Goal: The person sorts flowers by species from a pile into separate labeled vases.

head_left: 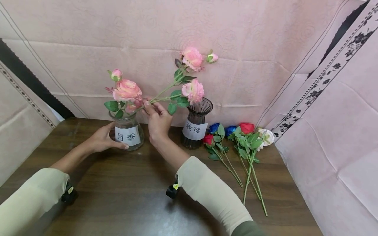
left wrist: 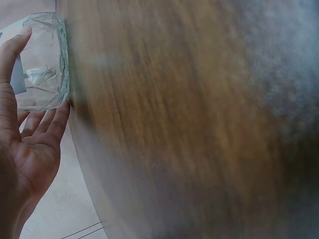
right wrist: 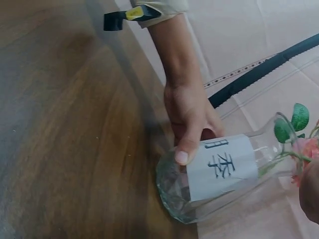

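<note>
A clear glass vase (head_left: 141,132) with a white paper label stands at the left back of the table. My left hand (head_left: 101,138) holds its lower body, thumb across the front and fingers round the far side, as the left wrist view also shows. My right hand (head_left: 159,123) pinches the green stem of a pink artificial flower branch (head_left: 165,92) just right of the vase mouth. That branch slants up to the right, with two open blooms and a bud. More pink flowers (head_left: 127,90) rise over the mouth, and stems show inside the neck (right wrist: 271,167) in the right wrist view.
A dark ribbed glass vase (head_left: 200,111), also labelled, stands right of my right hand, under a pink bloom. Red (head_left: 246,127), blue (head_left: 230,130) and white (head_left: 266,137) artificial flowers lie on the table (head_left: 141,196) at the right. A pink cloth (head_left: 251,39) hangs behind.
</note>
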Available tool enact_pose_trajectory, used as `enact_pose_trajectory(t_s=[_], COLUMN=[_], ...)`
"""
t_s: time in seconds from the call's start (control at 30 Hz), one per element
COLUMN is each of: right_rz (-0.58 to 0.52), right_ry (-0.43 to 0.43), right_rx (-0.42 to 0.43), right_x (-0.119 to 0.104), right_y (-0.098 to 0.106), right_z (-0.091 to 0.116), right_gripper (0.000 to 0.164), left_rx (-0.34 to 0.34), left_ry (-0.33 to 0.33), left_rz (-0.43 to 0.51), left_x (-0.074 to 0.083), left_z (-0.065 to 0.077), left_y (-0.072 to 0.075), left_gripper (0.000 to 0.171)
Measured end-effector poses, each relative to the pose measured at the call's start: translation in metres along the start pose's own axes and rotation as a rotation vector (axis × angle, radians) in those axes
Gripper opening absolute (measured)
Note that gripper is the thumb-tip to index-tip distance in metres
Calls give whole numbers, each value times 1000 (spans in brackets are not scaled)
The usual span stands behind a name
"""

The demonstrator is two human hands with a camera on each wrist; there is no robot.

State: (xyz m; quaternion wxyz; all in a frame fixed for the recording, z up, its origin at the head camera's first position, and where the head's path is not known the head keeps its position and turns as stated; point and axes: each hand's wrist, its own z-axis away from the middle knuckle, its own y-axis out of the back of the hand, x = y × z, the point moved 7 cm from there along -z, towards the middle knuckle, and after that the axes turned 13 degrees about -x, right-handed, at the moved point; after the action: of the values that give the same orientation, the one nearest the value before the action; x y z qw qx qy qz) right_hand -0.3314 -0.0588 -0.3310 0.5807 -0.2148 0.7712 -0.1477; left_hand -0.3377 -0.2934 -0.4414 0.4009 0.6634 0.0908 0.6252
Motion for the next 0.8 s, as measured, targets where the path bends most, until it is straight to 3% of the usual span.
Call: enact_pose_trajectory(t_s=[0.2,0.4,0.53,0.8], right_rz=[267,481,527,499], right_ry=[-21,-5,17,87], right_rx=[-7,-99,-158,-132], right_x=[9,20,27,30], right_y=[-4,-11,-14,-16], right_z=[10,16,17,20], right_gripper=[21,21,24,22], left_rx=[0,2,4,8], left_ry=[-6,-11,-5,3], left_rz=[11,13,-20,-34], left_x=[0,-1,0,-2], left_z=[0,-1,-1,0], left_y=[0,0,1,1], left_gripper=[108,108,110,110])
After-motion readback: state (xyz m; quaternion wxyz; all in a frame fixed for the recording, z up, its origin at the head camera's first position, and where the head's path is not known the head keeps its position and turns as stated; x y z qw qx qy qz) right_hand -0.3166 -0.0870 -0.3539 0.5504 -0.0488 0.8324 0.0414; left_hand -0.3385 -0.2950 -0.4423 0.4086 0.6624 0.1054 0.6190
